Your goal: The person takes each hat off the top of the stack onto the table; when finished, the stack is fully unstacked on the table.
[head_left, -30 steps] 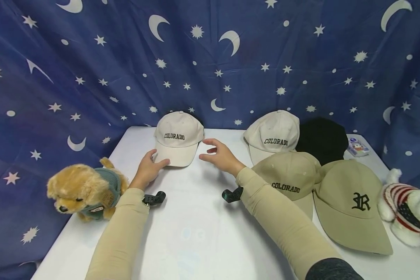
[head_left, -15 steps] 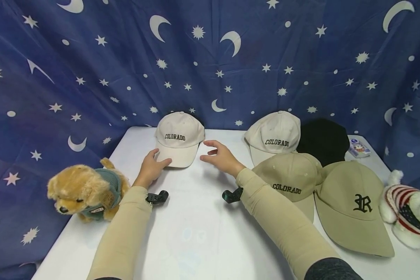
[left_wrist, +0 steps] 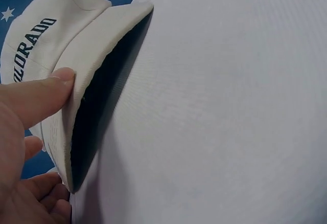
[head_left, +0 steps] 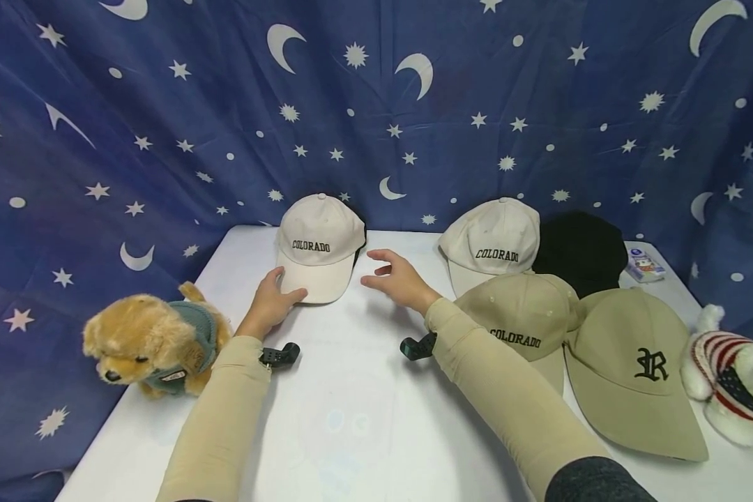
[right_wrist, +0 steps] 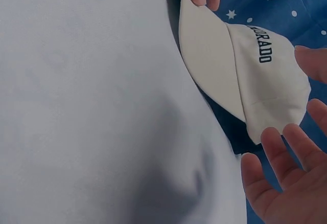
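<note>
An off-white Colorado baseball cap (head_left: 318, 230) stands at the back left of the table, its brim facing me. My left hand (head_left: 272, 301) pinches the left side of the brim, thumb (left_wrist: 61, 78) on top and fingers at the edge below. A black shape (right_wrist: 227, 124) shows under and behind the off-white cap, mostly covered by it. My right hand (head_left: 400, 280) is held just right of the cap, apart from it in the head view, with fingers spread and nothing in them.
At right lie another off-white Colorado cap (head_left: 498, 233), a black cap (head_left: 580, 251), a khaki Colorado cap (head_left: 521, 307) and a khaki R cap (head_left: 627, 376). A small packet (head_left: 645, 265), a white plush (head_left: 731, 376) and a plush dog (head_left: 144, 341) flank the table. A starry curtain (head_left: 326, 97) hangs behind.
The off-white cap's crown has risen slightly and shifted left, and more of the black shape shows at its right edge. The left hand has moved slightly; the right hand is nearly still.
</note>
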`<action>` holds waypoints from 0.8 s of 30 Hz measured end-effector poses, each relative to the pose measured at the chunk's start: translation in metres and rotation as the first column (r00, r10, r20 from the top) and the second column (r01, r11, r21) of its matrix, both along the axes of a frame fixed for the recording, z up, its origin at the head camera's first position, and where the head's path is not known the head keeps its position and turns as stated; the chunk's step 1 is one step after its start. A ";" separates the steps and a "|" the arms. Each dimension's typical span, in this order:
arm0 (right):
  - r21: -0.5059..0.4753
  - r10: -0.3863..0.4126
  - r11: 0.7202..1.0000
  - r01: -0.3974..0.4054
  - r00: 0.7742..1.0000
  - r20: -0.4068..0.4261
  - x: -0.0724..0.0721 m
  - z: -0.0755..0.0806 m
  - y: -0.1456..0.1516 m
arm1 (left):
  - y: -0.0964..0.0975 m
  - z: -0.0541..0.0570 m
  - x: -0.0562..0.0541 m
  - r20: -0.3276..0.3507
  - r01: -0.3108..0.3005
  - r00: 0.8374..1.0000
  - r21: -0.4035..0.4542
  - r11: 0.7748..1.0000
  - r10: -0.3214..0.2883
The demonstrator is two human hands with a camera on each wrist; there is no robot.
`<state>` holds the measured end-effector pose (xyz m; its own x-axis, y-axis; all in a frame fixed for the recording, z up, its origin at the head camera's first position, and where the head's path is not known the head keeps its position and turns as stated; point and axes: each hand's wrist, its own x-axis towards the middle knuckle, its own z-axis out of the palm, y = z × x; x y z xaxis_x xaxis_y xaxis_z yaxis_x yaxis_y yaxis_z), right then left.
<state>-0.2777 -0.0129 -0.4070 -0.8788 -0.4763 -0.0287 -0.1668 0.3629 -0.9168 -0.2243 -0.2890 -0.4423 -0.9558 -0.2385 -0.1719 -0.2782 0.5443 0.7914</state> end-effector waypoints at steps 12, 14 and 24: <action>0.072 0.024 0.997 -0.017 0.994 -0.105 -0.022 0.015 -0.013 | 0.000 -0.001 0.003 -0.008 -0.009 1.000 0.026 1.000 0.009; 0.068 0.037 0.997 -0.029 0.992 -0.118 -0.025 0.019 -0.016 | -0.002 0.000 0.003 -0.016 -0.007 1.000 0.034 0.999 0.007; 0.130 0.105 0.988 -0.080 0.976 -0.193 -0.035 0.045 -0.029 | -0.006 -0.001 0.004 -0.050 0.005 0.999 0.059 0.998 -0.002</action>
<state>-0.3131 -0.0417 -0.3621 -0.8250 -0.5594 0.0796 -0.3788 0.4430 -0.8126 -0.2205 -0.2950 -0.4430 -0.9643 -0.2263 -0.1373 -0.2356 0.4973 0.8350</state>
